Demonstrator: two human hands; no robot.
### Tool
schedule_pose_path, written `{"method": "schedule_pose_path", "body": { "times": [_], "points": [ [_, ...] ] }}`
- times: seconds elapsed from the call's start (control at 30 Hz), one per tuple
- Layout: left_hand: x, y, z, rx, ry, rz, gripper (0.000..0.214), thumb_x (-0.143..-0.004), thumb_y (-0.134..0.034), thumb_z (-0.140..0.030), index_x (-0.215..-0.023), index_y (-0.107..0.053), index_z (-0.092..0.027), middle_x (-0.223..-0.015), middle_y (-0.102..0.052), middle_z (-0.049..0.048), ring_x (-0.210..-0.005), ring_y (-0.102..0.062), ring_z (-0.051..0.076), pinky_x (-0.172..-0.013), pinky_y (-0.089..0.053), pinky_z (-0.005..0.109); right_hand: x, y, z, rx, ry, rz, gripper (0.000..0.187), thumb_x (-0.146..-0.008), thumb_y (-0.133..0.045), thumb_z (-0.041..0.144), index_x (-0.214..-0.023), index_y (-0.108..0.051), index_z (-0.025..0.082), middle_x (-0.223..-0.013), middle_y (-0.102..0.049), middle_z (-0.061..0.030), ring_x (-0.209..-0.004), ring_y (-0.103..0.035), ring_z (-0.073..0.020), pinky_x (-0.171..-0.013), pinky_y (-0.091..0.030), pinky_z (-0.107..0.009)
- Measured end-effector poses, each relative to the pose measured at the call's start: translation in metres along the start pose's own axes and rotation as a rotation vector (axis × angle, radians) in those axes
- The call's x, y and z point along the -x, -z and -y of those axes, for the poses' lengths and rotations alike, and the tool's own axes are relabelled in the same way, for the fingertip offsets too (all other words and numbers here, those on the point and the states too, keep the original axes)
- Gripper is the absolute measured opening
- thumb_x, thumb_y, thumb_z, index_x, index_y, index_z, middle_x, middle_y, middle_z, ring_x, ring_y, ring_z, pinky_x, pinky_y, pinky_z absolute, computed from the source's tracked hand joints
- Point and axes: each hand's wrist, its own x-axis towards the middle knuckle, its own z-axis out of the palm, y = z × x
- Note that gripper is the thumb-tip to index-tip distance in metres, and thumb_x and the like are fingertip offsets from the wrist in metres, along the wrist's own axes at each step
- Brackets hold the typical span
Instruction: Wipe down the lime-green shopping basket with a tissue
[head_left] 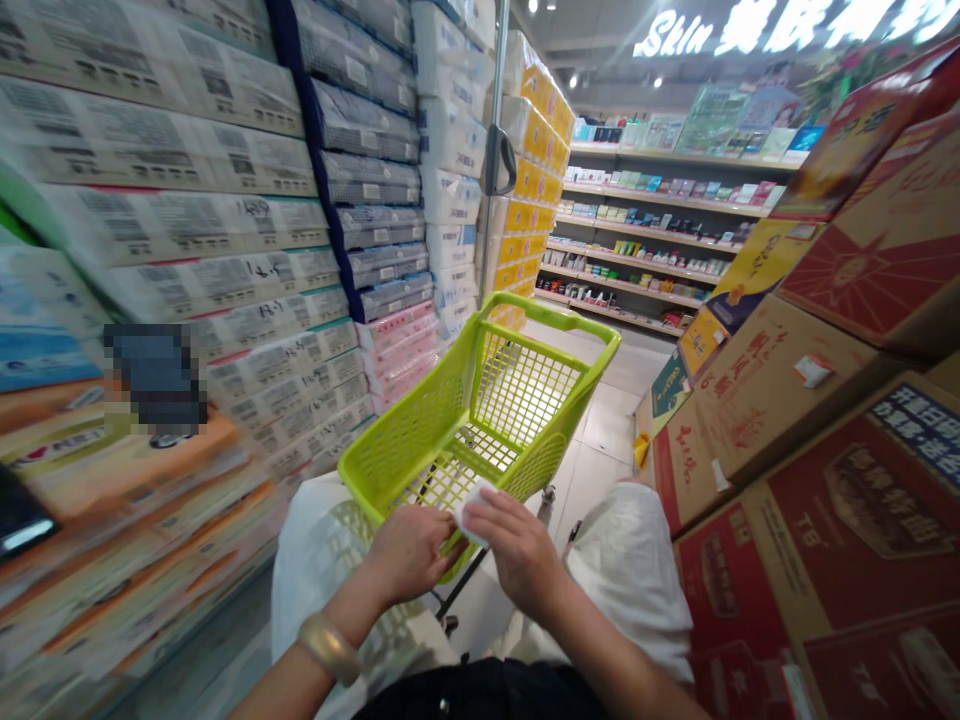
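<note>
A lime-green plastic shopping cart [409, 450] with a lattice basket stands tilted across the view in front of my knees, its inside bare. My left hand [411, 548], with a gold bangle at the wrist, is closed at the cart's near rim, its fingertips partly hidden. Beside it, my right hand [517, 545] holds a folded white tissue [470, 512] against the near right side of the rim. Fingers of that hand lie bent over the tissue. The two hands are close together, nearly touching.
Stacked paper packs [225, 220] wall the left side, with orange packs [150, 450] nearer. Cardboard cartons [765, 400] crowd the right. A metal pole [495, 90] rises behind the cart. Shelves of small boxes [660, 190] stand at the back, beyond the tiled floor [600, 430].
</note>
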Motion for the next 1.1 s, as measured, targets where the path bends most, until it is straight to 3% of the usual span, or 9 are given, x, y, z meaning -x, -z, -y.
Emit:
{"method": "schedule_pose_path", "body": {
  "times": [0.1, 0.33, 0.5, 0.57, 0.6, 0.7, 0.87, 1.03, 1.1],
  "points": [
    [0.003, 0.000, -0.001, 0.005, -0.006, 0.000, 0.034, -0.092, -0.047, -0.044, -0.075, -0.064, -0.019, -0.076, -0.070, 0.0065, -0.069, -0.064, 0.020, -0.062, -0.043, 0.029, 0.002, -0.001, 0.006, -0.036, 0.069, 0.049, 0.036, -0.096, -0.043, 0.011, -0.121, -0.064, 0.024, -0.120, -0.071, -0.0036, -0.128, -0.055, -0.0170, -0.108, -0.046, -0.037],
    [0.017, 0.005, 0.003, -0.008, -0.095, 0.049, 0.033, -0.095, -0.040, -0.039, -0.077, -0.061, -0.021, -0.078, -0.068, 0.0028, -0.069, -0.063, 0.018, -0.062, -0.041, 0.028, 0.001, 0.012, -0.024, 0.054, -0.129, -0.169, 0.040, -0.094, -0.042, 0.006, -0.120, -0.066, 0.025, -0.115, -0.073, -0.0048, -0.125, -0.058, -0.0194, -0.105, -0.050, -0.042],
    [0.027, 0.026, 0.003, 0.043, -0.074, 0.153, 0.029, -0.092, -0.047, -0.040, -0.076, -0.063, -0.021, -0.081, -0.071, 0.0024, -0.077, -0.065, 0.018, -0.080, -0.045, 0.032, 0.007, 0.010, -0.015, 0.042, -0.043, -0.076, 0.044, -0.092, -0.042, 0.004, -0.124, -0.063, 0.026, -0.120, -0.071, -0.0036, -0.126, -0.057, -0.0187, -0.107, -0.048, -0.042],
    [0.025, 0.037, -0.003, 0.066, -0.006, 0.153, 0.024, -0.084, -0.060, -0.046, -0.088, -0.067, -0.024, -0.092, -0.074, 0.0028, -0.093, -0.066, 0.023, -0.100, -0.039, 0.043, 0.005, 0.013, -0.019, 0.072, -0.050, -0.086, 0.044, -0.092, -0.041, 0.003, -0.123, -0.064, 0.025, -0.120, -0.071, -0.0034, -0.126, -0.057, -0.0186, -0.107, -0.048, -0.041],
    [0.021, 0.042, -0.008, 0.071, 0.049, 0.126, 0.033, -0.079, -0.065, -0.049, -0.102, -0.067, -0.025, -0.102, -0.073, 0.0044, -0.103, -0.064, 0.026, -0.107, -0.033, 0.047, 0.004, 0.016, -0.023, 0.096, -0.073, -0.117, 0.044, -0.092, -0.041, 0.003, -0.122, -0.065, 0.025, -0.119, -0.071, -0.0039, -0.125, -0.058, -0.0190, -0.107, -0.048, -0.042],
    [0.003, 0.047, -0.026, 0.072, 0.197, 0.053, 0.055, -0.081, -0.062, -0.050, -0.128, -0.056, -0.022, -0.125, -0.066, 0.0107, -0.118, -0.058, 0.029, -0.112, -0.027, 0.052, 0.000, 0.021, -0.030, 0.148, -0.147, -0.202, 0.044, -0.091, -0.040, 0.003, -0.121, -0.066, 0.024, -0.116, -0.072, -0.0057, -0.126, -0.057, -0.0206, -0.107, -0.048, -0.044],
    [-0.028, 0.029, -0.055, 0.061, 0.302, 0.064, 0.036, -0.088, -0.053, -0.040, -0.115, -0.061, -0.017, -0.116, -0.069, 0.0120, -0.112, -0.061, 0.028, -0.101, -0.040, 0.044, 0.003, 0.020, -0.025, 0.101, -0.051, -0.074, 0.041, -0.092, -0.043, 0.005, -0.121, -0.065, 0.024, -0.118, -0.072, -0.0043, -0.125, -0.058, -0.0190, -0.107, -0.048, -0.042],
    [-0.033, 0.016, -0.063, 0.032, 0.394, 0.136, 0.028, -0.093, -0.042, -0.031, -0.104, -0.064, -0.018, -0.101, -0.073, 0.0117, -0.096, -0.068, 0.028, -0.083, -0.049, 0.040, 0.007, 0.025, -0.027, 0.154, -0.134, -0.185, 0.044, -0.092, -0.040, 0.003, -0.121, -0.065, 0.024, -0.117, -0.072, -0.0058, -0.127, -0.056, -0.0205, -0.107, -0.048, -0.045],
    [-0.032, 0.015, -0.062, 0.039, 0.415, 0.160, 0.029, -0.095, -0.040, -0.033, -0.100, -0.065, -0.019, -0.097, -0.074, 0.0113, -0.092, -0.069, 0.029, -0.079, -0.050, 0.039, 0.008, 0.024, -0.024, 0.139, -0.112, -0.156, 0.043, -0.092, -0.040, 0.004, -0.122, -0.065, 0.024, -0.118, -0.071, -0.0056, -0.127, -0.056, -0.0206, -0.107, -0.048, -0.044]
  ]
}}
